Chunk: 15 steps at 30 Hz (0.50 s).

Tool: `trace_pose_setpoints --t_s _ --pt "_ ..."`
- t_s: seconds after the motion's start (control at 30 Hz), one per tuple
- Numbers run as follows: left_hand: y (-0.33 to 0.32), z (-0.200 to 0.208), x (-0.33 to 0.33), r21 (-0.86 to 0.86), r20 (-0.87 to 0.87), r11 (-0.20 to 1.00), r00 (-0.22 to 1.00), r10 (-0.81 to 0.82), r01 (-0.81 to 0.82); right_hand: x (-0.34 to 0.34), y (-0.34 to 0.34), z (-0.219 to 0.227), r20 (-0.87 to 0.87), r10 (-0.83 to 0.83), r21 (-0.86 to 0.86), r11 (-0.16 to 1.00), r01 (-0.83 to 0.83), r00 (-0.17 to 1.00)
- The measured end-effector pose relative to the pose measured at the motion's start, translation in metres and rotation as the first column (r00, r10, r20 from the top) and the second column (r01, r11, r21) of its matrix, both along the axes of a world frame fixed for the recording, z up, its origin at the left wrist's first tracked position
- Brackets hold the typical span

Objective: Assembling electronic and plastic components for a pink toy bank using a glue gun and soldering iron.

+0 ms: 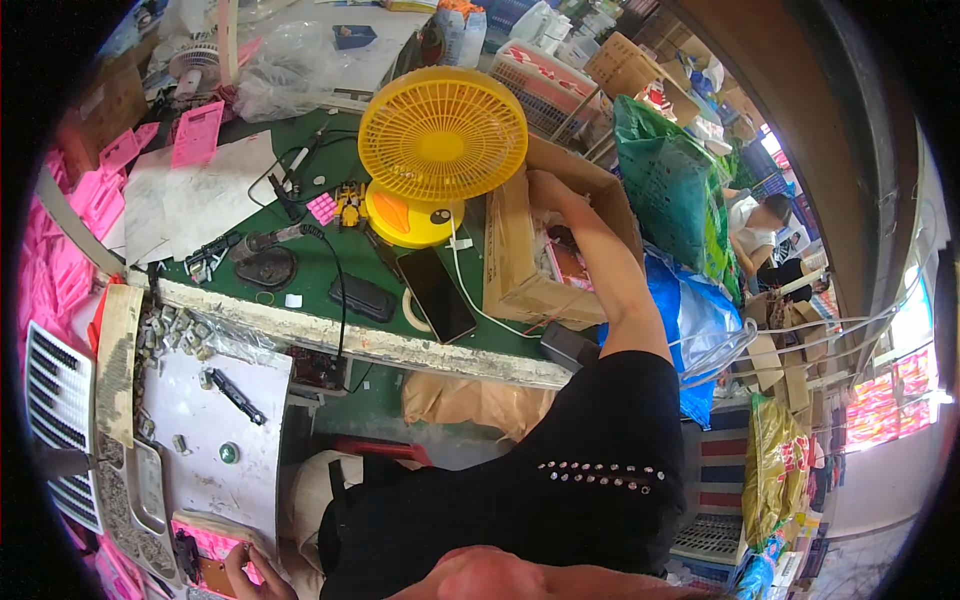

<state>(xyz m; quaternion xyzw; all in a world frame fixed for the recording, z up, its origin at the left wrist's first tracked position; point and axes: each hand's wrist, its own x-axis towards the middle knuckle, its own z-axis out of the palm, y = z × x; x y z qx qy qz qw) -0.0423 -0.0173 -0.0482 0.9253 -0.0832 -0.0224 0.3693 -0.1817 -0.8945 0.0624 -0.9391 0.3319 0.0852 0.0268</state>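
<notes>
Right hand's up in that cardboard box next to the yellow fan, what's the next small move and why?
Probably lift the right hand out with one of the pink items. It reaches over the rim of the open cardboard box beside the yellow fan, and whether it has a grip on anything cannot be seen. The left hand already holds a pink part low down by the lap.

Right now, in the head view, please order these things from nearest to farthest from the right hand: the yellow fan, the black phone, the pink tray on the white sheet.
1. Yellow fan: just left of the right hand, which reaches into the cardboard box.
2. Black phone: lower left, on the green bench.
3. Pink tray: far left, on the white sheet.
</notes>
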Motion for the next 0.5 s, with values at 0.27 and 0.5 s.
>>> trace_pose_setpoints --t_s 0.27,0.5 --pt "0.014 -0.001 0.007 -0.020 0.062 0.999 0.997 0.040 -0.039 -0.022 0.018 0.058 0.436 -0.195 0.241 0.966 0.095 0.879" --pt "0.024 -0.012 0.011 -0.079 0.119 0.995 0.991 0.063 -0.054 -0.063 -0.004 0.104 0.556 -0.496 0.542 0.825 0.161 0.667"
